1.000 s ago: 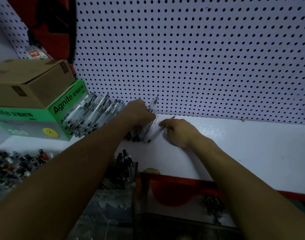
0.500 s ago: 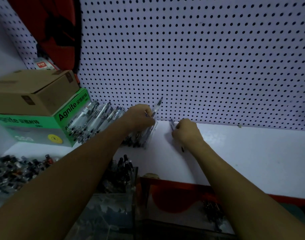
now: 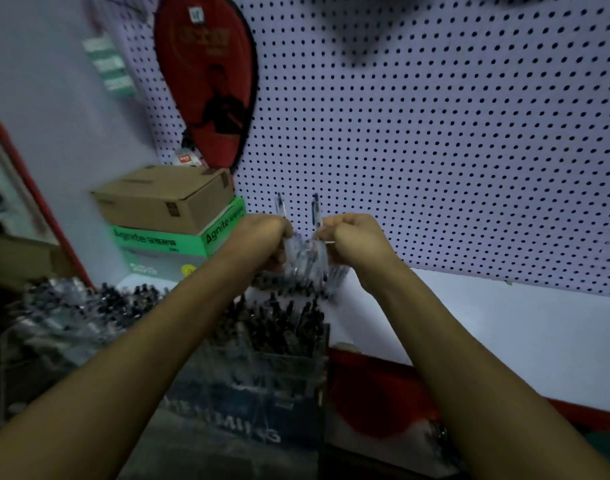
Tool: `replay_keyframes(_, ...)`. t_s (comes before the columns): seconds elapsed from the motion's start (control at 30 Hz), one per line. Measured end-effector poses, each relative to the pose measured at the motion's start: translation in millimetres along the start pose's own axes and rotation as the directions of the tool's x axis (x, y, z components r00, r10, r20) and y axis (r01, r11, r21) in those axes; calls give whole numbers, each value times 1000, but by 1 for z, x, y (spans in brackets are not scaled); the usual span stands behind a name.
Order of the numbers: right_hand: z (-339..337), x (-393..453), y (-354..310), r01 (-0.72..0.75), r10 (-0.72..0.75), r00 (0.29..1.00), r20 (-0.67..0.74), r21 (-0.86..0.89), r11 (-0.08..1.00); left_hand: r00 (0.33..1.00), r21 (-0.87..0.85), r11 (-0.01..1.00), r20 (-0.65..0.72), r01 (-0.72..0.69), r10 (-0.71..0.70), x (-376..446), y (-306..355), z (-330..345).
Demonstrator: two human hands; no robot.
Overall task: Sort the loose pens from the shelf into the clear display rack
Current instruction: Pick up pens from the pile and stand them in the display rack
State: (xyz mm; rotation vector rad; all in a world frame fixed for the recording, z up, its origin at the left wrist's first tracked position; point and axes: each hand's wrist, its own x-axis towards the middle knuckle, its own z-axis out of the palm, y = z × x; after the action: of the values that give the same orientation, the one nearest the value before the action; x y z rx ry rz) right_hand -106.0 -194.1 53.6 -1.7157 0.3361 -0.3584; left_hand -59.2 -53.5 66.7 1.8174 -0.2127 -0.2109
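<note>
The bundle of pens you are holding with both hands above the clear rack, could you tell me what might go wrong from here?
1. The left hand and right hand share one loose bundle of pens; some stick up unevenly, so a few could slip out and fall.
2. The clear display rack compartment below already looks crowded with pens, so the bundle may jam or knock others out.
3. The frame is blurred, so which compartment lies beneath is unclear; pens could be mis-sorted.

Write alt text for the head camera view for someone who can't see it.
Two hands, left hand and right hand, grip a bundle of clear pens above a clear display rack already holding dark-capped pens. Behind are a white pegboard and stacked boxes.
</note>
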Motion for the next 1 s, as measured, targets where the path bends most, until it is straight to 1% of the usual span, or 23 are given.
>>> replay_keyframes(0.13,41,-25,-35,44,-46,996,77,26,999,996,-91,995,-80,-31,24,-35,-3,-45)
replay_keyframes(0.3,103,-53,-55,-25,8,978,207,79,997,976,-79,994,-206,-81,63,-71,-22,-104)
replay_keyframes(0.43,151,-64,-61,-91,41,937,347,131,987,946,-103,989,-317,-109,71,-92,-50,-147)
replay_keyframes(0.53,181,-66,-60,-95,31,910,414,133,987,902,-168,979,-431,-119,36,-102,-75,-174)
replay_keyframes(0.67,214,-67,-60,-34,-11,885,465,88,996,835,-278,951,-549,-133,-44,-105,-104,-204)
replay_keyframes(0.77,236,-64,-62,-2,-51,876,479,109,994,774,-404,903,-615,-145,-151,-102,-115,-224)
replay_keyframes(0.83,248,-60,-66,23,-85,884,460,139,990,734,-440,883,-652,-163,-189,-98,-120,-231)
replay_keyframes(0.9,258,-54,-67,70,-136,887,442,163,984,682,-397,895,-713,-202,-162,-94,-125,-234)
replay_keyframes(0.93,263,-50,-66,101,-164,882,441,164,981,651,-315,923,-752,-220,-102,-91,-129,-235)
replay_keyframes(1.0,276,-47,-60,190,-221,876,429,114,975,601,-51,968,-791,-247,111,-89,-136,-237)
